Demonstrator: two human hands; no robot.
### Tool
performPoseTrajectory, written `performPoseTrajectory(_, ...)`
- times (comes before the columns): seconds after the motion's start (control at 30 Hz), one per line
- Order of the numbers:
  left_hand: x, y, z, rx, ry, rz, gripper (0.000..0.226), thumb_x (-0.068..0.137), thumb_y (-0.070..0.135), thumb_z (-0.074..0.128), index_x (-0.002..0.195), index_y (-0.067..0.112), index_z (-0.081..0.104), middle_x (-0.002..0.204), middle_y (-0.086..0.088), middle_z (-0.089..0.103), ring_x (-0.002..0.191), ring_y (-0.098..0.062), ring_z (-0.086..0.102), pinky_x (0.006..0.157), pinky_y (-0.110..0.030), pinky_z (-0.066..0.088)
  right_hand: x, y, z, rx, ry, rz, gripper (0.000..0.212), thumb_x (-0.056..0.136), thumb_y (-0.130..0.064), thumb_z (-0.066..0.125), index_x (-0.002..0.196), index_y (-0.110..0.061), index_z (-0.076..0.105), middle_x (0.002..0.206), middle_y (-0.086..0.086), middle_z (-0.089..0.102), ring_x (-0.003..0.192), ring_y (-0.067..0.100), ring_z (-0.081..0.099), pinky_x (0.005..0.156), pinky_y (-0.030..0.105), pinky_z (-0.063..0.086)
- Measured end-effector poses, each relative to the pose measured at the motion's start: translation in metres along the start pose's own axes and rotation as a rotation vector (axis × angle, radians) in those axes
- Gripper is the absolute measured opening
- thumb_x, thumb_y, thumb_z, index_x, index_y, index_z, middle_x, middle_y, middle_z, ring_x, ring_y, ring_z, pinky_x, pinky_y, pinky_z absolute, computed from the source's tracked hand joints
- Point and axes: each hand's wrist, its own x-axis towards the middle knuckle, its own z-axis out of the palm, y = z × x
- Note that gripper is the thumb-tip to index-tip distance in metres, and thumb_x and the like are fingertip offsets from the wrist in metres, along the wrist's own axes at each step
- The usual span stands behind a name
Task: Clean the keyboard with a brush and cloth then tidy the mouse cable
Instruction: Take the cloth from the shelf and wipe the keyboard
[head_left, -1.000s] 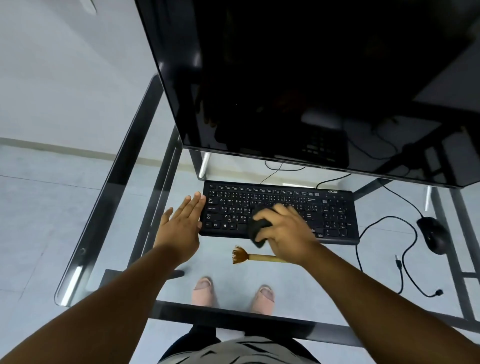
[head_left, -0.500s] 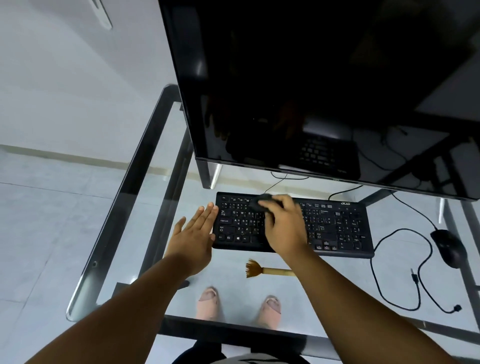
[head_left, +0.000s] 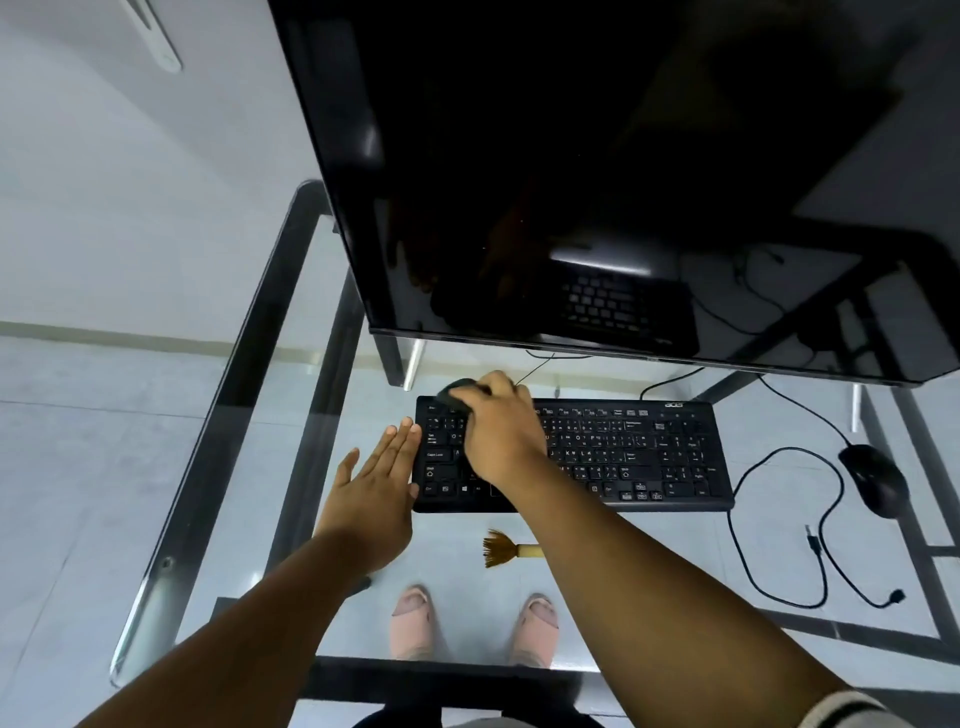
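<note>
A black keyboard (head_left: 639, 452) lies on the glass desk (head_left: 249, 374) below the monitor. My right hand (head_left: 501, 428) grips a dark cloth (head_left: 456, 392) and presses it on the keyboard's top-left corner. My left hand (head_left: 376, 480) lies flat with straight fingers against the keyboard's left edge. A small brush (head_left: 506, 549) with brown bristles and a pale handle lies on the glass in front of the keyboard, partly hidden by my right forearm. The black mouse (head_left: 875, 480) sits at the right, its cable (head_left: 769, 525) looping loosely over the glass.
A large dark monitor (head_left: 597, 171) overhangs the back of the desk. A loose plug end (head_left: 896, 596) of a cable lies near the front right. My feet show through the glass. The desk's black frame runs along the left and front.
My right hand has carried the cloth from the keyboard's front middle up and left to its top-left corner. My left hand has stayed at the left edge.
</note>
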Motion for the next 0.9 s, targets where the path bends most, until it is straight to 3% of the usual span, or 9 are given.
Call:
performPoseTrajectory(0.07, 0.0, -0.001, -0.001, 0.016, 0.005, 0.004, 0.064, 0.101, 0.03, 0.024, 0.15, 0.023, -0.017, 0.158, 0.008, -0.019, 0.144, -0.008, -0.019, 0.119, -0.04, -0.004, -0.004, 0.001, -0.002, 0.002, -0.04, -0.119, 0.05, 0.09, -0.011, 0.056, 0.13, -0.04, 0.056, 0.131, -0.01, 0.043, 0.115, 0.021, 0.041, 0.088, 0.037, 0.051)
performPoseTrajectory(0.13, -0.002, -0.003, -0.003, 0.036, 0.005, 0.006, 0.064, 0.101, 0.033, 0.024, 0.151, 0.023, -0.015, 0.158, 0.008, -0.02, 0.144, -0.01, -0.019, 0.118, -0.04, -0.005, -0.011, 0.017, -0.009, -0.018, -0.022, -0.12, 0.045, 0.092, -0.014, 0.053, 0.128, -0.04, 0.058, 0.129, -0.011, 0.045, 0.114, 0.019, 0.044, 0.083, 0.037, 0.053)
performPoseTrajectory(0.3, 0.007, 0.008, -0.006, -0.039, 0.146, -0.024, 0.059, 0.097, 0.035, 0.029, 0.153, 0.021, 0.016, 0.161, 0.004, -0.003, 0.148, -0.014, -0.005, 0.119, -0.04, 0.001, -0.043, 0.097, -0.032, 0.016, 0.287, 0.294, 0.041, 0.09, -0.013, 0.053, 0.125, -0.03, 0.063, 0.132, -0.001, 0.048, 0.112, 0.027, 0.048, 0.086, 0.042, 0.056)
performPoseTrajectory(0.37, 0.014, 0.019, -0.009, -0.082, 0.206, -0.031, 0.062, 0.093, 0.042, 0.024, 0.151, 0.02, 0.024, 0.161, 0.002, 0.007, 0.148, -0.015, 0.006, 0.119, -0.04, 0.005, -0.057, 0.12, -0.037, 0.019, 0.336, 0.281, 0.041, 0.088, -0.01, 0.056, 0.123, -0.028, 0.066, 0.13, 0.0, 0.05, 0.11, 0.028, 0.049, 0.086, 0.041, 0.055)
performPoseTrajectory(0.47, 0.026, 0.041, -0.01, -0.107, 0.198, 0.015, 0.077, 0.088, 0.064, 0.019, 0.152, 0.021, 0.017, 0.161, 0.006, 0.005, 0.148, -0.012, 0.004, 0.119, -0.039, 0.006, -0.076, 0.148, -0.041, -0.043, 0.352, 0.223, 0.04, 0.087, -0.009, 0.057, 0.119, -0.029, 0.068, 0.126, -0.002, 0.054, 0.107, 0.026, 0.051, 0.078, 0.037, 0.055)
performPoseTrajectory(0.57, 0.038, 0.067, -0.01, -0.076, 0.148, 0.081, 0.097, 0.078, 0.082, 0.023, 0.153, 0.023, 0.006, 0.161, 0.008, -0.004, 0.147, -0.008, -0.004, 0.12, -0.039, 0.004, -0.084, 0.18, -0.053, 0.014, 0.504, 0.422, 0.04, 0.087, -0.005, 0.055, 0.119, -0.024, 0.069, 0.122, 0.007, 0.057, 0.101, 0.035, 0.055, 0.082, 0.037, 0.051)
performPoseTrajectory(0.67, 0.047, 0.088, -0.006, -0.022, 0.081, 0.092, 0.115, 0.068, 0.089, 0.034, 0.153, 0.023, -0.005, 0.16, 0.008, -0.015, 0.146, -0.008, -0.013, 0.119, -0.04, -0.002, -0.074, 0.202, -0.064, 0.072, 0.534, 0.53, 0.04, 0.089, -0.004, 0.052, 0.124, -0.018, 0.067, 0.123, 0.014, 0.056, 0.101, 0.041, 0.054, 0.09, 0.04, 0.047)
performPoseTrajectory(0.8, 0.052, 0.095, 0.001, 0.049, 0.027, 0.057, 0.134, 0.055, 0.091, 0.048, 0.152, 0.021, -0.011, 0.159, 0.006, -0.02, 0.145, -0.01, -0.018, 0.12, -0.042, -0.004, -0.058, 0.202, -0.07, 0.036, 0.368, 0.346, 0.041, 0.091, -0.008, 0.051, 0.126, -0.022, 0.065, 0.129, 0.007, 0.052, 0.11, 0.032, 0.05, 0.099, 0.039, 0.047)
performPoseTrajectory(0.9, 0.054, 0.098, 0.0, 0.064, 0.012, 0.033, 0.138, 0.051, 0.089, 0.054, 0.152, 0.02, -0.011, 0.16, 0.006, -0.018, 0.146, -0.011, -0.015, 0.12, -0.043, -0.003, -0.063, 0.217, -0.076, -0.007, 0.316, 0.243, 0.041, 0.089, -0.008, 0.052, 0.122, -0.026, 0.067, 0.127, 0.001, 0.054, 0.109, 0.028, 0.051, 0.095, 0.038, 0.051)
